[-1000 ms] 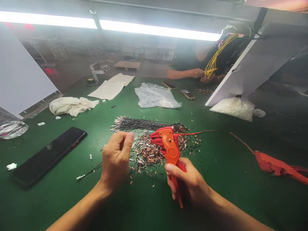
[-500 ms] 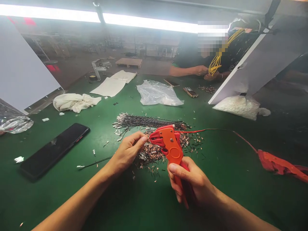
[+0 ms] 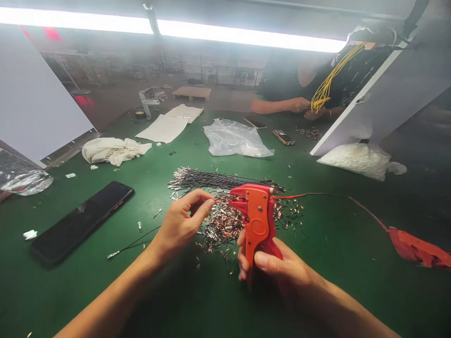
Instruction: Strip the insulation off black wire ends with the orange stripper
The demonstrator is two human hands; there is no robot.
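Observation:
My left hand (image 3: 185, 216) is closed in a pinch on a thin black wire (image 3: 136, 243); its tail sticks out to the left and ends in a silvery terminal. The pinched end is mostly hidden by the fingers. To the right, my right hand (image 3: 282, 267) grips an orange-red wire stripper (image 3: 260, 213), upright, with its jaws pointing left toward my left fingertips. A gap separates the jaws from those fingers. Beneath lies a pile of copper and black wire scraps (image 3: 227, 220). Behind it rests a bundle of black wires (image 3: 218, 179) with metal terminals at the left.
A black phone (image 3: 82, 220) lies at left. Farther back are a white cloth (image 3: 114, 149), paper (image 3: 164, 127), and a plastic bag (image 3: 236, 138). A red strip (image 3: 416, 246) trails right from the stripper. Across the table, a person's hands (image 3: 299, 105) hold yellow wires (image 3: 322, 91).
The stripper has moved away from my left fingertips, leaving a gap. My left hand stays pinched on the wire. The whole view has shifted slightly.

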